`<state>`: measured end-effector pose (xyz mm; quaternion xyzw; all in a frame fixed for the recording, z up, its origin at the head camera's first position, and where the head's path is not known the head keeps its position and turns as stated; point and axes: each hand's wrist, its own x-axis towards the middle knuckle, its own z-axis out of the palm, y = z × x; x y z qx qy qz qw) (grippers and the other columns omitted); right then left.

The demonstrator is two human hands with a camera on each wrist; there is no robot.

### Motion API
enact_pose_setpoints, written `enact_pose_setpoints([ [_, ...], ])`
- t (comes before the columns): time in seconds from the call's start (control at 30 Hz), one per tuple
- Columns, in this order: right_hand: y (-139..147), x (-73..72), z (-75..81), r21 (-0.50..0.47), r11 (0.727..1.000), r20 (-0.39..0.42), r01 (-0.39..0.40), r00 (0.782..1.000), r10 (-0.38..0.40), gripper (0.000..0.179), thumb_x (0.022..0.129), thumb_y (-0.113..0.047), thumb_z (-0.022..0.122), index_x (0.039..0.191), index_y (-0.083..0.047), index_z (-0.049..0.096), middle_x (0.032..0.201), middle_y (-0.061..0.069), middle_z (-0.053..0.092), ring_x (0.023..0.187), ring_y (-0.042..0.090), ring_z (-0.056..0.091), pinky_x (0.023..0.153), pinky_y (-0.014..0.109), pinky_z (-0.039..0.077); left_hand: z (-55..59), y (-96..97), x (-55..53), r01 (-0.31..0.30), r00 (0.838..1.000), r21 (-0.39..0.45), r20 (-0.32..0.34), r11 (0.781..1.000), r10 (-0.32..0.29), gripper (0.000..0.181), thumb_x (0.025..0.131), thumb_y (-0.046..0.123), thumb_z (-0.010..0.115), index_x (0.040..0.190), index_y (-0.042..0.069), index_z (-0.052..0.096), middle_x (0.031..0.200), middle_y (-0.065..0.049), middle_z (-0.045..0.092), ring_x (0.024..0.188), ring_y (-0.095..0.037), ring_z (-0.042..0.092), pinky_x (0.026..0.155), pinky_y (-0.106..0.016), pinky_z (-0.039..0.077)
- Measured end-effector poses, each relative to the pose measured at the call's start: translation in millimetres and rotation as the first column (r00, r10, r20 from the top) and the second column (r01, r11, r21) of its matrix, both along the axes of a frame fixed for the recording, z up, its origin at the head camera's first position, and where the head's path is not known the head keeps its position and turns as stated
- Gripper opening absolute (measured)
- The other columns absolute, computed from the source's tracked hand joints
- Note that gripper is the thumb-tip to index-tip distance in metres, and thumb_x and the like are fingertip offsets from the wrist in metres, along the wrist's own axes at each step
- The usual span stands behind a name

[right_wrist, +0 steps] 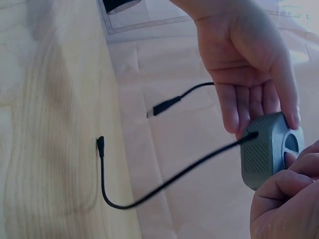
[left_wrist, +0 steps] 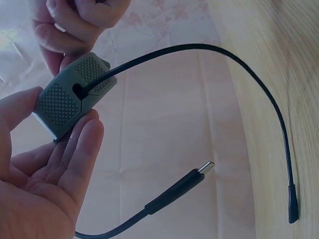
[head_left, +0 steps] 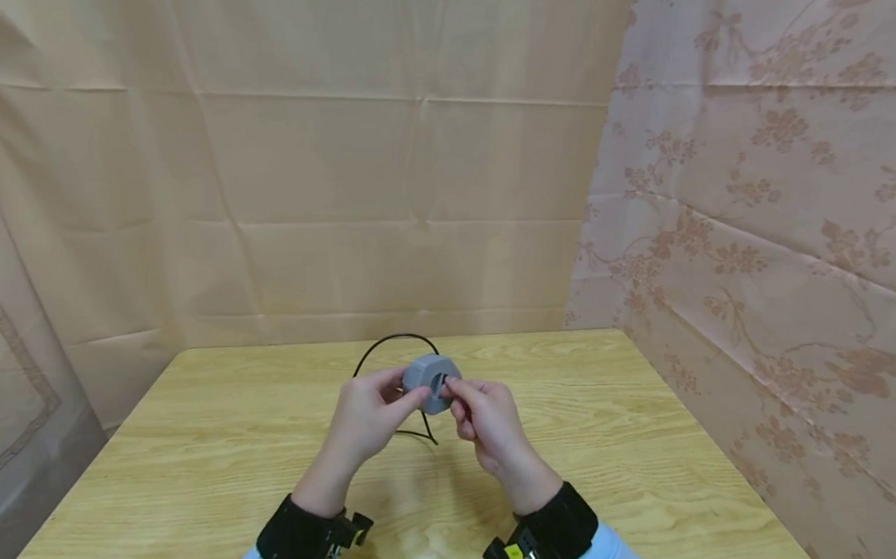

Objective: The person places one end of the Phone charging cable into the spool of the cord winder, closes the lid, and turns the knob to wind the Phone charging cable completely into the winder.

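A grey, faceted cable winder (head_left: 419, 371) is held above the table, textured on its side in both wrist views. My left hand (head_left: 364, 416) grips its body between thumb and fingers. My right hand (head_left: 492, 419) pinches the knob in the round recess on its face; the fingers partly hide that knob. Out of a side hole runs a black cable (left_wrist: 199, 46), arching down to a dark end (left_wrist: 293, 204) near the tabletop. Another cable end, a USB-C plug (left_wrist: 174, 190) with a metal tip, hangs beyond the left fingers.
Below the hands lies a wood-grain table (head_left: 223, 456). A plain beige curtain (head_left: 383, 165) hangs behind its far edge, and a flowered curtain (head_left: 776, 215) runs along the right side. Black straps with small cameras circle both wrists.
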<state>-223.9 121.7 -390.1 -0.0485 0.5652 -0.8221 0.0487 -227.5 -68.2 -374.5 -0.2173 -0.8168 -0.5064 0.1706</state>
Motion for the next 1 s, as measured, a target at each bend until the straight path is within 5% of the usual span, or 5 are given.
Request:
enact_pose_setpoints([
  [0.37, 24, -7.0, 14.6, -0.04, 0.989, -0.073, 0.139, 0.987, -0.142, 0.02, 0.101, -0.018, 0.065, 0.091, -0.002, 0.07, 0.062, 0.0, 0.054, 0.046, 0.006, 0.045, 0.044, 0.017, 0.036, 5.1, -13.3, 0.6, 0.017, 0.994, 0.041, 0.106, 0.999, -0.021, 0.033, 0.091, 0.025, 0.08, 0.116, 0.004, 0.076, 0.096, -0.003, 0.076, 0.078, -0.015, 0.071, 0.068, -0.028, 0.059],
  [0.63, 46, -4.3, 32.7, -0.074, 0.98, -0.246, 0.187, 0.948, -0.2, 0.01, 0.102, -0.011, 0.062, 0.101, -0.001, 0.064, 0.08, 0.004, 0.061, 0.061, 0.012, 0.055, 0.054, 0.022, 0.045, 9.2, -18.7, 1.3, 0.015, 0.991, 0.026, 0.135, 1.0, -0.018, 0.032, 0.092, 0.025, 0.079, 0.116, 0.003, 0.075, 0.095, -0.003, 0.075, 0.079, -0.015, 0.07, 0.068, -0.029, 0.058],
  [0.8, 58, -0.6, 39.4, 0.04, 0.967, -0.442, 0.253, 0.872, -0.21, 0.015, 0.101, -0.007, 0.063, 0.11, 0.004, 0.062, 0.095, 0.012, 0.062, 0.076, 0.017, 0.062, 0.061, 0.025, 0.053, 9.7, -19.9, 1.2, 0.026, 0.99, 0.017, 0.142, 1.0, -0.028, 0.031, 0.092, 0.027, 0.078, 0.115, 0.005, 0.076, 0.094, -0.001, 0.075, 0.079, -0.016, 0.07, 0.067, -0.029, 0.058],
  [1.0, 68, 3.1, 42.7, 0.215, 0.902, -0.698, 0.374, 0.705, -0.126, 0.025, 0.097, 0.003, 0.065, 0.121, 0.006, 0.061, 0.113, 0.014, 0.064, 0.097, 0.023, 0.065, 0.077, 0.027, 0.056, 8.9, -21.0, 0.2, 0.041, 0.988, 0.021, 0.151, 0.999, -0.044, 0.031, 0.092, 0.027, 0.079, 0.114, 0.005, 0.076, 0.093, -0.002, 0.075, 0.078, -0.017, 0.069, 0.067, -0.029, 0.058],
])
